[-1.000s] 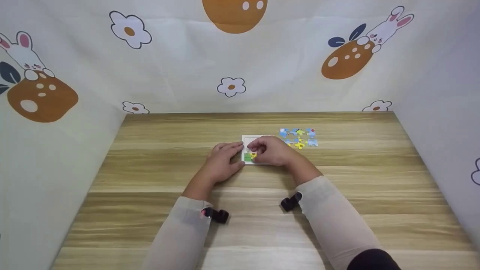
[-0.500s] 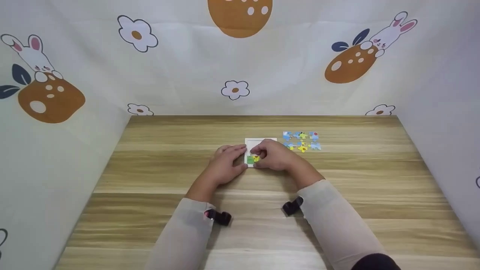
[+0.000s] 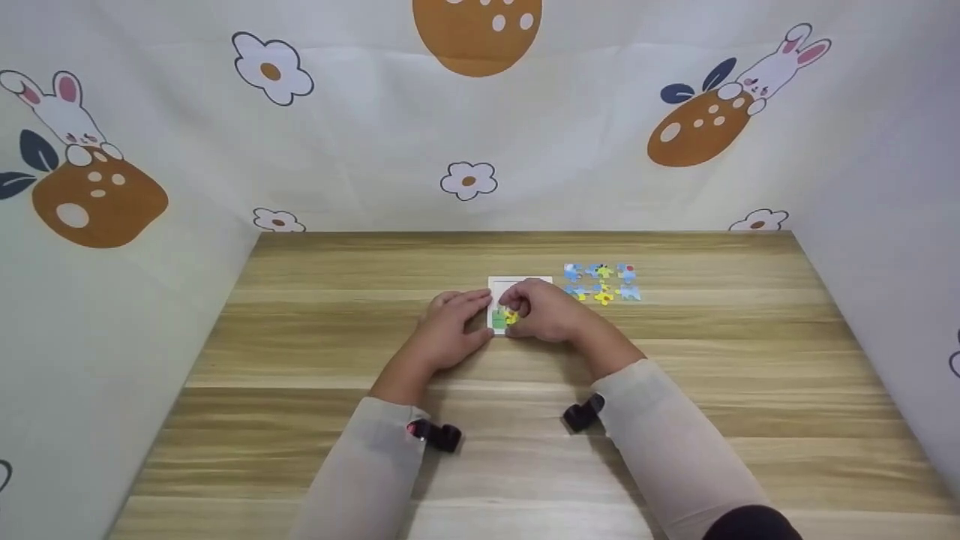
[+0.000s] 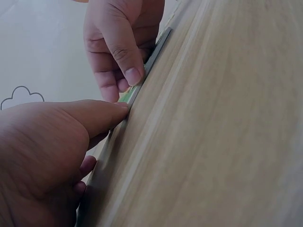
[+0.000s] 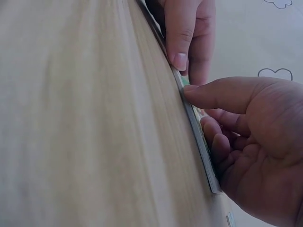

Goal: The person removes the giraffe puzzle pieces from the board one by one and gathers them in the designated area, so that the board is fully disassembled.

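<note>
Touching the left edge of the white frame (image 3: 501, 280) on the wooden table (image 3: 300, 337), the left hand (image 3: 450, 326) has extended fingers, thumb spread. The right hand (image 3: 551, 311) curls over the frame; whether it pinches anything, I cannot tell. 1 green piece (image 3: 499, 320) shows inside; 6 loose pieces (image 3: 604, 295) lie to the right.

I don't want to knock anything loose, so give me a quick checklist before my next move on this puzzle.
1. White tray flat on the table: ok.
2. Left hand touching the tray's left side: ok.
3. Green piece in the near left corner: ok.
4. Yellow piece beside it fully seated: cannot tell, right hand partly covers it.
5. Visible loose pieces clear of the tray: ok.
</note>
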Action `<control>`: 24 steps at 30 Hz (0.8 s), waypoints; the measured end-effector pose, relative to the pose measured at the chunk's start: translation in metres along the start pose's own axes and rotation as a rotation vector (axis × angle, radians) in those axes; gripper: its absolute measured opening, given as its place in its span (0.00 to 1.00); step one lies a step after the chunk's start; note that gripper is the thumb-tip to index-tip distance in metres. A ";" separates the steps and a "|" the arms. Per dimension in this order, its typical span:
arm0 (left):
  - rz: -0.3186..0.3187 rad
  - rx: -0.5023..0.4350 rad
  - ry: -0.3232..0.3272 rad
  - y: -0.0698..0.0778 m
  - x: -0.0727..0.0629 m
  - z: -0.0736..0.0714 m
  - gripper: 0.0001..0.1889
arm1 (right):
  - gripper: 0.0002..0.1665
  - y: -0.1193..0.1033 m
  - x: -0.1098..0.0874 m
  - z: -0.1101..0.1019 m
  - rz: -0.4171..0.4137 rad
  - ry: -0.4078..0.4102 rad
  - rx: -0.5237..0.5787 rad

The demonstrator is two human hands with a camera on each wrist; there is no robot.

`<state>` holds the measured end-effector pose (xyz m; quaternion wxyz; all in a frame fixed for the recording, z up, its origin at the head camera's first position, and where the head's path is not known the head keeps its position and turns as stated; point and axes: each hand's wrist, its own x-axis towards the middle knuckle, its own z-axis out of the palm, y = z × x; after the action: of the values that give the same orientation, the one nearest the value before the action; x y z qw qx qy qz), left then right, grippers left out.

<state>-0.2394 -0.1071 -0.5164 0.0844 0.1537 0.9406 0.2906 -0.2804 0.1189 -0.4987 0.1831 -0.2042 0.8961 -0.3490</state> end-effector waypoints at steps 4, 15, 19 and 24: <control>0.006 -0.001 0.003 0.000 0.000 0.000 0.32 | 0.26 0.000 0.000 0.001 0.010 0.007 0.041; 0.011 0.007 0.000 0.000 -0.001 0.000 0.33 | 0.24 0.001 -0.001 0.000 -0.021 0.026 0.050; 0.002 0.011 -0.001 -0.001 0.001 0.001 0.32 | 0.26 0.003 -0.002 -0.003 -0.039 0.022 0.059; -0.014 0.027 -0.010 0.000 0.002 0.002 0.33 | 0.27 0.009 -0.008 -0.015 -0.068 0.026 0.132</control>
<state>-0.2409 -0.1059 -0.5181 0.0889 0.1498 0.9451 0.2766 -0.2829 0.1378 -0.4932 0.1725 -0.2174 0.8660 -0.4160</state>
